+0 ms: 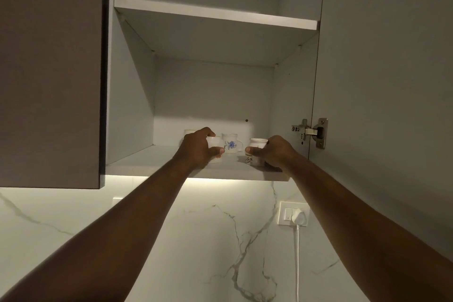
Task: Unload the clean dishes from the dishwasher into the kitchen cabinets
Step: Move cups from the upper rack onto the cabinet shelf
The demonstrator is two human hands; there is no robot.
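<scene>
Left hand (199, 146): fingers curled round white cup (215, 152).
Right hand (274, 152): grips patterned cup (255, 152), apparently resting on shelf (152, 165).

Marble-veined wall (171, 240), lit from under the cabinet, perhaps by a strip; plugged socket (294, 214).

On the cabinet's bottom shelf (147, 164), the left hand (196, 148) grips a cup (215, 152) and the right hand (274, 152) another cup (256, 152); a flowered mug (230, 146) stands between, further back.

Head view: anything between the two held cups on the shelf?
Yes, in the head view: a blue-flowered cup between the left hand's cup and the right hand's cup.
</scene>
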